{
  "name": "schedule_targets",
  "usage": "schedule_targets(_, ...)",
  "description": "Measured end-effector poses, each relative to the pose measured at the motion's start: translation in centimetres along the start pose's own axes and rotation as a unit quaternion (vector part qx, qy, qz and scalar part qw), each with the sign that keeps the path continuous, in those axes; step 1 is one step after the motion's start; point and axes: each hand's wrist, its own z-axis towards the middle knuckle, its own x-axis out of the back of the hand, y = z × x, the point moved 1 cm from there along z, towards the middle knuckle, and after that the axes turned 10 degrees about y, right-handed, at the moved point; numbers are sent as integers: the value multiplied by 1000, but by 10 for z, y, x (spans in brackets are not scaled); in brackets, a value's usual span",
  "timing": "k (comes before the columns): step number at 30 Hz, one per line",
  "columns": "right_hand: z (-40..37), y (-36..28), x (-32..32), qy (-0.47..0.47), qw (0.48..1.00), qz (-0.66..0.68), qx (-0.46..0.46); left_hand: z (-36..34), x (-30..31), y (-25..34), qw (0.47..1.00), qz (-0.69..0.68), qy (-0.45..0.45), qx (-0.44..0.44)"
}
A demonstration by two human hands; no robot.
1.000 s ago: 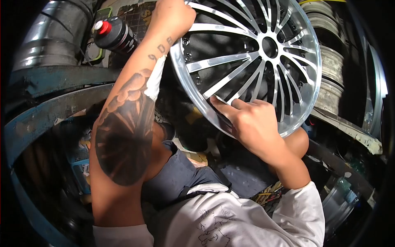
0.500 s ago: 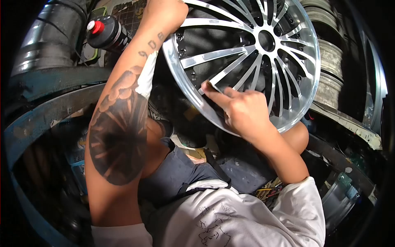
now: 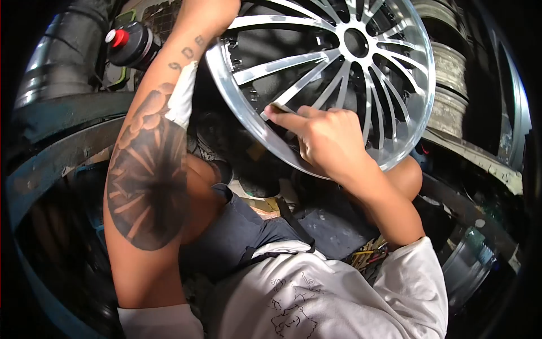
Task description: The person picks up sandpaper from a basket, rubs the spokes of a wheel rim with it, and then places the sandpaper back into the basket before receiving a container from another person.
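Observation:
A silver multi-spoke alloy wheel rim (image 3: 244,121) leans in front of me, its bright lip and spokes facing up. My left hand (image 3: 214,14) is closed at the rim's upper left edge; its fingertips are hidden. Low on the left side of the wheel, my right hand (image 3: 333,138) presses a small folded brownish piece, which looks like sandpaper (image 3: 280,107), against the outer end of a spoke. The index finger is stretched along it, and the other fingers are curled under, partly out of sight.
A dark bottle with a red cap (image 3: 132,45) stands beyond my left forearm. Several stacked bare rims (image 3: 447,85) are at the right, and a large metal cylinder (image 3: 68,51) is at the left. A clear plastic jug (image 3: 468,257) lies low at the right.
The wheel, both arms and the bottle sit slightly further left and up in view. My right fingertip stays near the same spoke's outer end, and the left hand keeps its grip.

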Motion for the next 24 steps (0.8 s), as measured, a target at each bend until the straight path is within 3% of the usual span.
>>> schedule_targets(4,-4,-7,20,2,1000,-13,8,4,0,0,997,66,4,-48)
schedule_targets(5,-2,-11,21,59,998,-6,5,3,2,-6,994,73,3,-80)
schedule_targets(8,-1,-2,-10,55,998,-1,-7,-3,2,13,998,51,1,-40)
schedule_targets(9,-4,-3,-1,45,999,-21,5,5,-1,3,999,46,-19,11)
schedule_targets(12,3,-9,9,94,995,0,15,3,1,2,996,84,-16,-28)
schedule_targets(13,1,-3,-6,73,997,-17,23,3,3,6,980,188,-35,-59)
schedule_targets(14,-2,-2,-1,29,999,-22,9,3,2,4,990,124,-30,-54)
schedule_targets(16,-3,-3,14,-61,998,-26,-10,8,4,-12,988,137,-34,-64)
schedule_targets(20,-3,5,-11,52,996,55,-52,-6,5,23,992,124,-27,-10)
schedule_targets(22,-4,4,-3,28,998,41,-48,1,5,8,991,129,-27,-28)
schedule_targets(24,0,-5,13,10,997,60,-44,35,2,-86,999,42,-10,-14)
